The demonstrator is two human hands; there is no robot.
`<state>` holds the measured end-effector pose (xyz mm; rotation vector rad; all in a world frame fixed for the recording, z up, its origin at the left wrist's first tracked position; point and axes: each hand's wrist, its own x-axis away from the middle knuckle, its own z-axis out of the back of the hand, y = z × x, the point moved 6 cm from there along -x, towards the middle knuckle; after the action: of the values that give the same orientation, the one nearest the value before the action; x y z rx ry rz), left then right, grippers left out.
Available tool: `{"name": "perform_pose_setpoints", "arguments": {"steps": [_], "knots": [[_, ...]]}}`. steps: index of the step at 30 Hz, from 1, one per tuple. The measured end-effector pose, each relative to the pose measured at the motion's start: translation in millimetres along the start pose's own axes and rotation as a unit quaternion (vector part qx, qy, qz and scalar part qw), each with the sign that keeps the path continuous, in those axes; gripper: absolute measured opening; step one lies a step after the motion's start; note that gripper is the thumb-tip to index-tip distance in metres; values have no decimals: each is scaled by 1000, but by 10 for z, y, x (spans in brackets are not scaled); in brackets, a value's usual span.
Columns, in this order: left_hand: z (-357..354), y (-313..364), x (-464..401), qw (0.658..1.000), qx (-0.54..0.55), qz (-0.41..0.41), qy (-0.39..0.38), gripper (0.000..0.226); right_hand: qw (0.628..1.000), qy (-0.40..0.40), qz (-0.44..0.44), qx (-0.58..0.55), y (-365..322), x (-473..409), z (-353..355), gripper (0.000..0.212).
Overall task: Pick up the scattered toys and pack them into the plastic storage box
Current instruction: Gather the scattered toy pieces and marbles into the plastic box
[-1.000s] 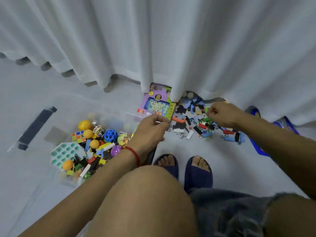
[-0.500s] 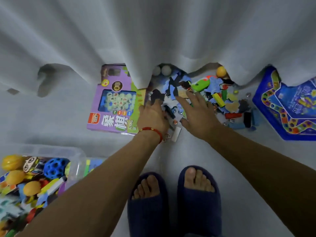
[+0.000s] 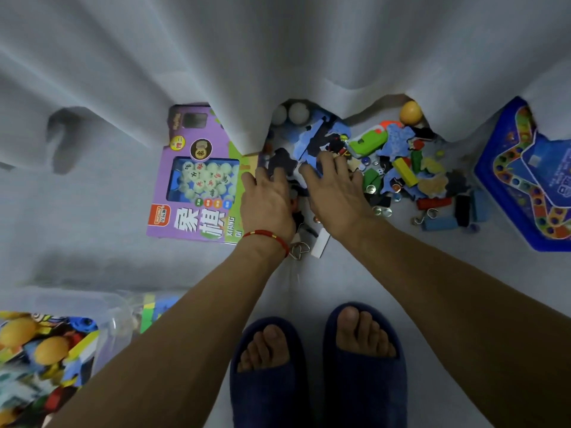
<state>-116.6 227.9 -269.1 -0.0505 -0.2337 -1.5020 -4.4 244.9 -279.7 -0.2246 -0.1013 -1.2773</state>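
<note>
Beneath the curtain (image 3: 278,57) hem, both hands lay palm-down and side by side on the heap of scattered toys (image 3: 398,168), the left hand (image 3: 267,202) and the right hand (image 3: 335,193) each with fingers spread flat over dark and blue puzzle pieces, curled round nothing. Just left of the left hand lay a purple game box (image 3: 197,180), and well right of the right hand a blue game board (image 3: 531,183). Back toward the person and far left of both hands stood the plastic storage box (image 3: 102,307), already holding toys.
</note>
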Motion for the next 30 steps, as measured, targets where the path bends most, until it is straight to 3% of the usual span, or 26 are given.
{"name": "perform_pose_setpoints", "arguments": {"steps": [3,7,12,19,25,30], "knots": [[38,-17,-6,1000,-18,14,-4,62,1000,6,9,-19,63,1,26,69],[71,-7,-21,1000,-4,14,-16,47,999,28,17,-43,121,-1,21,60],[55,-14,2,1000,-2,17,-17,44,999,-31,26,-21,111,-83,-26,81],[106,-30,13,998,43,47,-2,51,997,-65,25,26,-16,31,241,92],[138,-24,22,995,73,60,38,45,998,-13,46,38,25,88,292,56],[282,-13,89,987,135,54,64,44,994,64,82,42,84,122,344,44]]}}
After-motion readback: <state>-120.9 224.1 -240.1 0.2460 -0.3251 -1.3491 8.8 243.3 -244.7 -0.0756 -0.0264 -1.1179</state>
